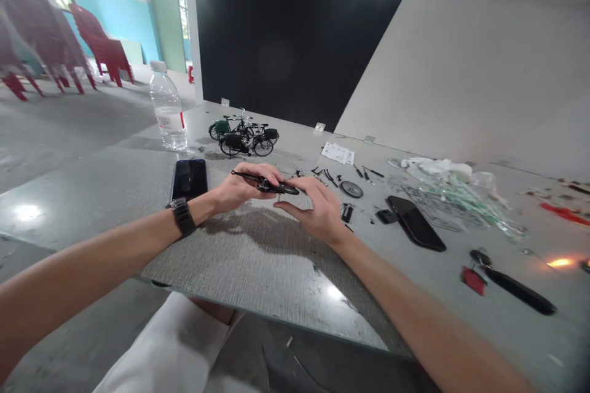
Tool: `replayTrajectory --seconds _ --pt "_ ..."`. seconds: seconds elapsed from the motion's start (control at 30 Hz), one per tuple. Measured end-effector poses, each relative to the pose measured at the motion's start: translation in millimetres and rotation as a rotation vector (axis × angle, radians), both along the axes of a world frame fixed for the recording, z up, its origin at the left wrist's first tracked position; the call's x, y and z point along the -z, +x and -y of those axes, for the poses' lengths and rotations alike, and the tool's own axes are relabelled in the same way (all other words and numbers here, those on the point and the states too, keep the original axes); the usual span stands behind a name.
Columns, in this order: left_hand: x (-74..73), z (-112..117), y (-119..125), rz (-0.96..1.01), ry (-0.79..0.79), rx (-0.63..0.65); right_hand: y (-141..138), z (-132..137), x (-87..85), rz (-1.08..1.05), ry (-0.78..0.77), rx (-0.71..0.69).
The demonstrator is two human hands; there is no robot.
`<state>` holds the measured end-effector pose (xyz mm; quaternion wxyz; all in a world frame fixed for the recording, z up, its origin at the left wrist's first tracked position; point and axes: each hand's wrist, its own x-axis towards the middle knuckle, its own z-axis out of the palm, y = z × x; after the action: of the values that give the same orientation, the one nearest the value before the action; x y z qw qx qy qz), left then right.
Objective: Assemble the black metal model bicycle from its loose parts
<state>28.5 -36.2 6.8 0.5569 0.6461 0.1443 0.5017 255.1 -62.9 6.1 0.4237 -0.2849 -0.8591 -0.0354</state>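
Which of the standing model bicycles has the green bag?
The green-framed bicycle at the back left, partly behind the front black bicycle. Its bag is green; the other bags visible there are black.

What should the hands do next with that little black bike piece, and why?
Maybe hold the black bike piece with the left hand and reach the right hand for the loose wheel. It lies close by, just beyond that hand, and the front toy bike stands on two wheels.
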Motion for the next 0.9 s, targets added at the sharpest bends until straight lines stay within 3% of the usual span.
replayTrajectory --seconds 0.5,0.9 --pt "5.1 -3.4 1.3 0.033 0.062 0.096 -1.4 -1.3 -0.7 0.029 0.278 -0.016" --pt "2.5 1.5 3.6 0.011 0.105 0.006 -5.7 1.7 -5.9 0.009 0.228 0.012"
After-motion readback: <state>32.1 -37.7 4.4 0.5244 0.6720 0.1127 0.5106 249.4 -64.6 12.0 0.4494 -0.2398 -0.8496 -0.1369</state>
